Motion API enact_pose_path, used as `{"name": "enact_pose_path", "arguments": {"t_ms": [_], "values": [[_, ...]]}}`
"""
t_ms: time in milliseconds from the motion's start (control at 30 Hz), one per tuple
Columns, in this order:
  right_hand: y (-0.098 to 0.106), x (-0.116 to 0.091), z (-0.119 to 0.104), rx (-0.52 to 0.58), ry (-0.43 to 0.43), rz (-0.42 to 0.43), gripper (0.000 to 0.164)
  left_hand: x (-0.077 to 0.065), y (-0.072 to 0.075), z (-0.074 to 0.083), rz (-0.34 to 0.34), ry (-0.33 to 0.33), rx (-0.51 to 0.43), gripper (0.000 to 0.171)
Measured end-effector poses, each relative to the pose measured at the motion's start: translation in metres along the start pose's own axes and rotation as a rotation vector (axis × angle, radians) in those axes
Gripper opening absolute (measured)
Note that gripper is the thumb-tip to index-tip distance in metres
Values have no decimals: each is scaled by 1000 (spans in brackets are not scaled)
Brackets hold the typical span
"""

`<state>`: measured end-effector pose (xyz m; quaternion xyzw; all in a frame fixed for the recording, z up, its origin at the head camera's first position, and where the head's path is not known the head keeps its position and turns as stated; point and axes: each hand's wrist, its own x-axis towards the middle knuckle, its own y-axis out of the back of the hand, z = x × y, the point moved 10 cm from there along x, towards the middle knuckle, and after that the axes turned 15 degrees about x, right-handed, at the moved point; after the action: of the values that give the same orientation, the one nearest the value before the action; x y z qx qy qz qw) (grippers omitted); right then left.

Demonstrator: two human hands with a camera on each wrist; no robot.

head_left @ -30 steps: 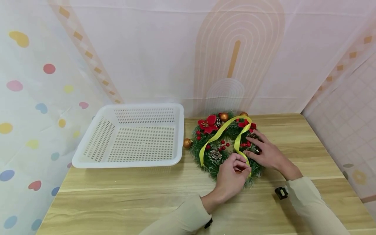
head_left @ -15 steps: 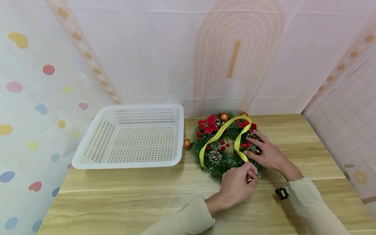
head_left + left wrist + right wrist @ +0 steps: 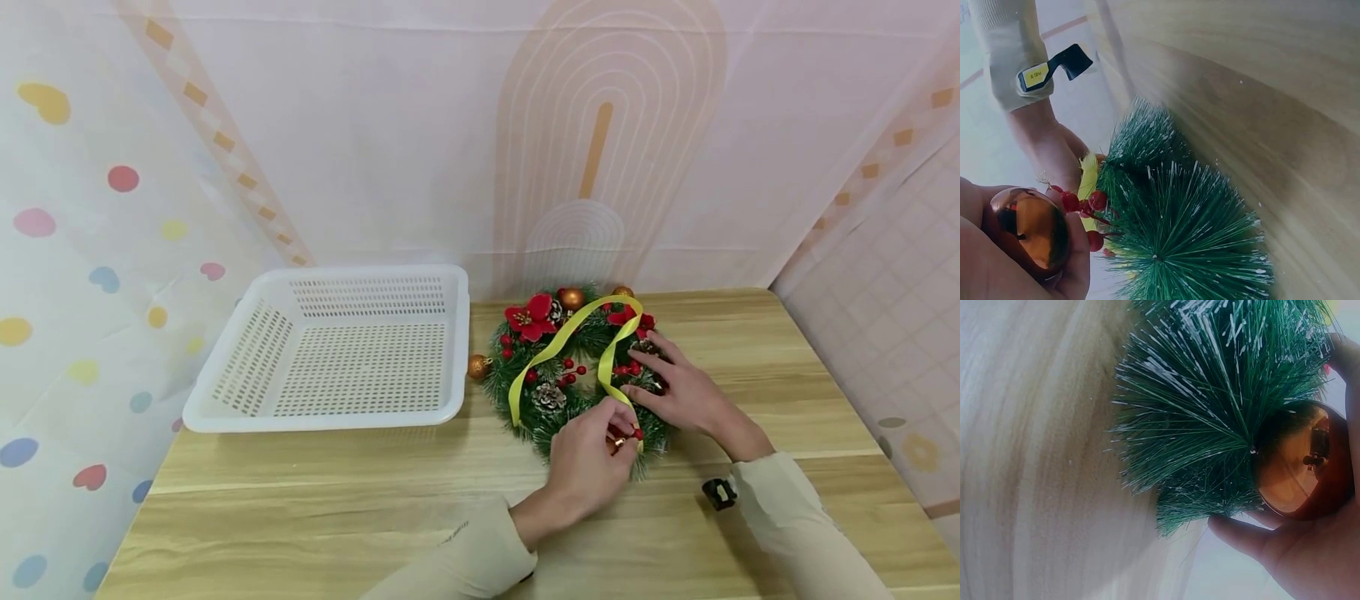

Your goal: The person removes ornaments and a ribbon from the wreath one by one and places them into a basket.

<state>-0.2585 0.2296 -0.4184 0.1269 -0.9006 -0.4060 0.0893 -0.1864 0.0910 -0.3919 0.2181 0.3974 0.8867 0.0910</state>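
Note:
A green pine wreath (image 3: 555, 433) with red flowers, berries and pinecones lies on the wooden table. My left hand (image 3: 588, 458) is at its near edge, fingers curled round a shiny copper bauble (image 3: 1032, 231). Red berries (image 3: 1097, 201) stick out just beyond those fingers. My right hand (image 3: 690, 396) rests on the wreath's right side with fingers spread. Close against its palm, in the right wrist view, sits another copper bauble (image 3: 1304, 462). Loosely across the wreath runs a yellow ribbon (image 3: 558, 340), one end passing down by the left hand.
Left of the wreath stands a white perforated plastic basket (image 3: 456, 367). A copper bauble (image 3: 478, 367) lies between basket and wreath. Printed cloth (image 3: 390, 167) hangs behind the table (image 3: 337, 508).
My left hand moved right and nearer along the wreath's near edge, then back up and left. Berries now show by its fingertips. The right hand, ribbon and basket have stayed in place.

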Motion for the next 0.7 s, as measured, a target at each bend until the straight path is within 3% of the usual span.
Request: {"name": "enact_pose_path", "arguments": {"t_ms": [267, 400, 533, 700], "values": [[-1, 0, 2, 11, 8, 4, 60, 4, -3, -6, -33, 68, -89, 17], [-2, 0, 2, 13, 6, 5, 60, 6, 0, -8, -55, 70, -117, 22], [-1, 0, 2, 12, -3, 7, 61, 6, 4, -9, -77, 39, -105, 28], [0, 0, 1, 1, -5, 9, 61, 3, 5, -15, -107, 46, -65, 27]]}}
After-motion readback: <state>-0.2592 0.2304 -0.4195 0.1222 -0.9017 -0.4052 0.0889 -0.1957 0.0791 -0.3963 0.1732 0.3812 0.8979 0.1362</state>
